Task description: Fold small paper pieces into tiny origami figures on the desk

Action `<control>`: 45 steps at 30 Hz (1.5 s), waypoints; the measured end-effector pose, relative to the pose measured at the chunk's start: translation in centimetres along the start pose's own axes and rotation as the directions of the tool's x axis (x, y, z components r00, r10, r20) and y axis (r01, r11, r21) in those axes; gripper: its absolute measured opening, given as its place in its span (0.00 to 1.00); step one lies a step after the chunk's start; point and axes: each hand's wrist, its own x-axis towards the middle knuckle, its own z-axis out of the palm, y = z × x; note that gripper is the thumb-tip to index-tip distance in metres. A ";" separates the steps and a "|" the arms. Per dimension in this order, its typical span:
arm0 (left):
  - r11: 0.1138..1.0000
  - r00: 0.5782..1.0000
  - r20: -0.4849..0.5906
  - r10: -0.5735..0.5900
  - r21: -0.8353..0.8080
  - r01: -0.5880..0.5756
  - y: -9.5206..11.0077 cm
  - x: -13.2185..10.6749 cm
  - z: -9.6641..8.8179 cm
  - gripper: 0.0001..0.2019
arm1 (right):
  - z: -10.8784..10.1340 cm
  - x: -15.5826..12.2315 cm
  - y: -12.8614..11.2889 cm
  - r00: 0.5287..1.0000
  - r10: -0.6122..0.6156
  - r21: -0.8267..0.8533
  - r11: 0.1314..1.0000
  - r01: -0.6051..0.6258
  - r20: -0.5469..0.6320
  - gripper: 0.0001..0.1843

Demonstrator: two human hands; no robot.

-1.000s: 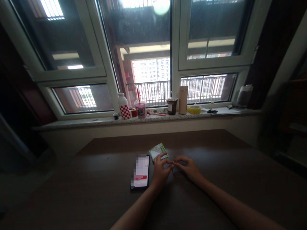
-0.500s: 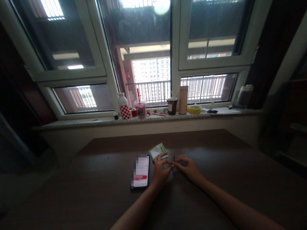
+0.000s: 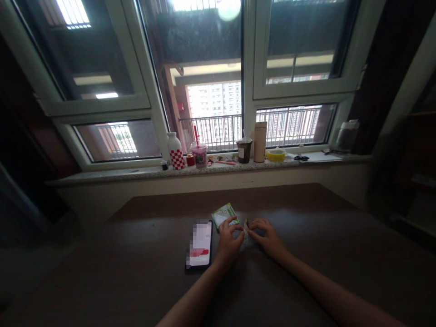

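Between the meeting fingertips, low over the dark brown table (image 3: 306, 254), left hand (image 3: 229, 241) and right hand (image 3: 270, 239) both pinch shut on a tiny dark piece (image 3: 246, 224), too small to identify, so I judge the wrists should rest steady, clear of the green-and-white paper packet (image 3: 224, 213) just beyond.

In the lower middle of the frame the table (image 3: 306, 254) carries the phone (image 3: 200, 244), lying flat just left of the left hand (image 3: 229, 240). The right hand (image 3: 267, 236) sits just right of it, with a small piece (image 3: 246, 224) pinched between their fingertips. The packet (image 3: 224, 214) lies just behind the left hand. Behind the table, across mid-frame, runs the windowsill (image 3: 119, 172). On it, left to right, stand a bottle (image 3: 175, 151), a cup with a straw (image 3: 199, 154), a second cup (image 3: 244, 151), a flask (image 3: 260, 141) and scissors (image 3: 301, 158).
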 end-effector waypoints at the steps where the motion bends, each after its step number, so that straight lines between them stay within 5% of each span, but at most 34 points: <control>1: 1.000 1.000 0.004 -0.004 -0.001 0.004 -0.1 0.0 0.1 0.04 | 0.0 0.0 0.0 1.000 -0.004 -0.006 1.000 0.004 0.000 0.11; 32: 0.998 0.994 0.106 0.003 -0.055 0.003 -1.2 0.7 0.4 0.02 | -0.2 0.0 0.7 0.995 0.039 -0.017 0.999 -0.038 0.091 0.09; 37: 0.997 0.995 0.097 0.036 -0.073 -0.029 -1.0 0.8 0.2 0.04 | -0.5 0.0 0.9 0.988 0.026 0.009 1.000 -0.028 0.152 0.13; 45: 0.997 0.999 -0.001 -0.042 -0.064 0.042 -0.6 0.4 0.2 0.02 | -0.4 0.4 1.5 0.996 0.047 0.032 0.998 -0.050 0.074 0.14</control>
